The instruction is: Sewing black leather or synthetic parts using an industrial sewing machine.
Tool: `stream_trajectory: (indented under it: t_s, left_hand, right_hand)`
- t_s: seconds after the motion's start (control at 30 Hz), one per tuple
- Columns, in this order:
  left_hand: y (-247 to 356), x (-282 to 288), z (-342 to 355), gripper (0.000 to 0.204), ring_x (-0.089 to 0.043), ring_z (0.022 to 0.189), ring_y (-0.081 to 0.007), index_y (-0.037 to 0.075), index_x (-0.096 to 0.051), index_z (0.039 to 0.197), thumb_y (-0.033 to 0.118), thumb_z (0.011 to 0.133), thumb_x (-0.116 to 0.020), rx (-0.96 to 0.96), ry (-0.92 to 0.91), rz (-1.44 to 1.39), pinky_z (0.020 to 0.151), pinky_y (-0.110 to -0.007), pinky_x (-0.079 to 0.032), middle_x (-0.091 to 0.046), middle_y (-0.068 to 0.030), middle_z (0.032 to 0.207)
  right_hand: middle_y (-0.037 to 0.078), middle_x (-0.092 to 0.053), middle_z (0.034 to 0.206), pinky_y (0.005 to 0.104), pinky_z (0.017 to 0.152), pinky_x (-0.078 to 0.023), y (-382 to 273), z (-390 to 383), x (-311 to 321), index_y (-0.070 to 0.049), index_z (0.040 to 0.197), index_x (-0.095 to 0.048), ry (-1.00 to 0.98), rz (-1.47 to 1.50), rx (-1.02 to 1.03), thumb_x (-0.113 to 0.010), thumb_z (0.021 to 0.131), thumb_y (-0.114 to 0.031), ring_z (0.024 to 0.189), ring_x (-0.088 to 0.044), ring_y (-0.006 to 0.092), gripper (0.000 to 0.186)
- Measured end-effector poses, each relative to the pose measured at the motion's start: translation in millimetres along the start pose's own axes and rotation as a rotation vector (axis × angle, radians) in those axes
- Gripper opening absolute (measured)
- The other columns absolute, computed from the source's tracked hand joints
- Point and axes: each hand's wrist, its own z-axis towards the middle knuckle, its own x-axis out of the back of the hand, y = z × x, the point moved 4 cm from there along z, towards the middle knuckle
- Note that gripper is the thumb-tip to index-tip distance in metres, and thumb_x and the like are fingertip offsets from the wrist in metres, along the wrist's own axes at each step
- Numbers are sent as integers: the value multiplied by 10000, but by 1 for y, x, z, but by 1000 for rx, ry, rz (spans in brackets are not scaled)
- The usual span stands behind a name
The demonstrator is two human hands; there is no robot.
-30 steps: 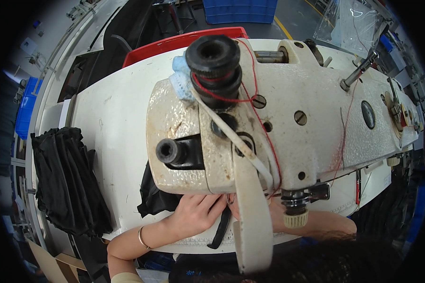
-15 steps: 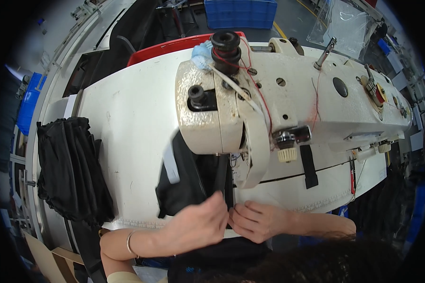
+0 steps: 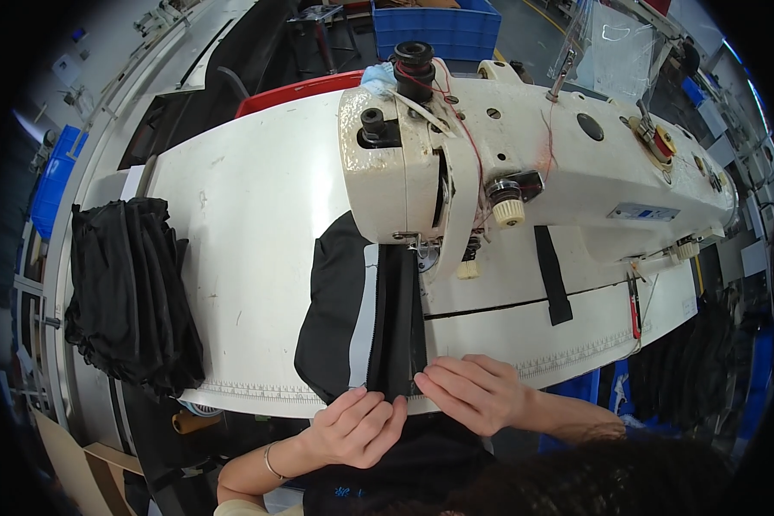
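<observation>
A black fabric piece [image 3: 327, 301] with a pale grey strip [image 3: 364, 318] and a zipper-like dark edge lies on the white table [image 3: 249, 215], its far end under the needle area of a white sewing machine [image 3: 576, 172]. My left hand [image 3: 357, 426] has its fingers curled on the piece's near end at the table's front edge. My right hand [image 3: 469, 391], just right of it, pinches the piece's right edge with bent fingers. A separate black strip [image 3: 552, 275] lies right of the needle.
A pile of black fabric pieces [image 3: 129, 292] lies on the left. Red-handled tweezers or snips [image 3: 635, 305] lie at the right. A red tray [image 3: 292, 95] and blue crate [image 3: 434, 30] stand behind, with a cardboard box [image 3: 69, 456] at lower left.
The view has pulled back from the machine head. The fabric has come toward me and straightened, its grey strip now upright along it. Both hands have moved down to its near end.
</observation>
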Motion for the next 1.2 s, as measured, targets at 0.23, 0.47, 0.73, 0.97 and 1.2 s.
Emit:
stream_trajectory:
  t_s: [0.23, 0.47, 0.73, 0.97, 1.2]
  left_hand:
    - [-52, -6, 7, 309, -589, 782, -243, -13, -608, 965, -112, 686, -519, 462, 20, -577, 760, -329, -465, -574, -108, 835]
    - [-83, 18, 40, 172, -455, 584, -140, 29, -654, 851, -33, 701, -599, -104, -69, -102, 554, -251, -383, -584, -59, 792]
    - [-7, -24, 10, 237, -566, 769, -168, -42, -637, 908, 90, 732, -549, -64, -301, -187, 680, -250, -453, -617, -158, 1055]
    - [-6, -31, 16, 239, -573, 750, -176, -70, -629, 915, 71, 732, -568, -48, -329, -239, 642, -243, -465, -627, -183, 1013]
    - [-7, -33, 16, 260, -570, 750, -184, -80, -623, 926, 65, 718, -565, -48, -332, -252, 635, -240, -469, -621, -190, 1018]
  right_hand:
    - [96, -599, 951, 268, 663, -461, -3, -5, -4, 10, 902, -642, -57, 46, 36, -598, 707, -94, 890, -585, 195, 225]
    - [108, -577, 971, 302, 766, -461, -7, -22, -16, 31, 917, -617, -323, 8, 38, -577, 687, -114, 989, -546, 227, 274]
    - [133, -585, 981, 334, 791, -479, -6, -25, -14, 50, 885, -618, -274, 46, 8, -573, 688, -108, 998, -574, 273, 256]
    - [147, -593, 970, 340, 820, -474, -5, -25, -13, 56, 862, -622, -304, 6, 104, -551, 696, -137, 997, -576, 285, 264]
    - [147, -594, 973, 323, 800, -466, -5, -25, -12, 53, 861, -625, -294, -13, 115, -541, 693, -148, 987, -578, 280, 275]
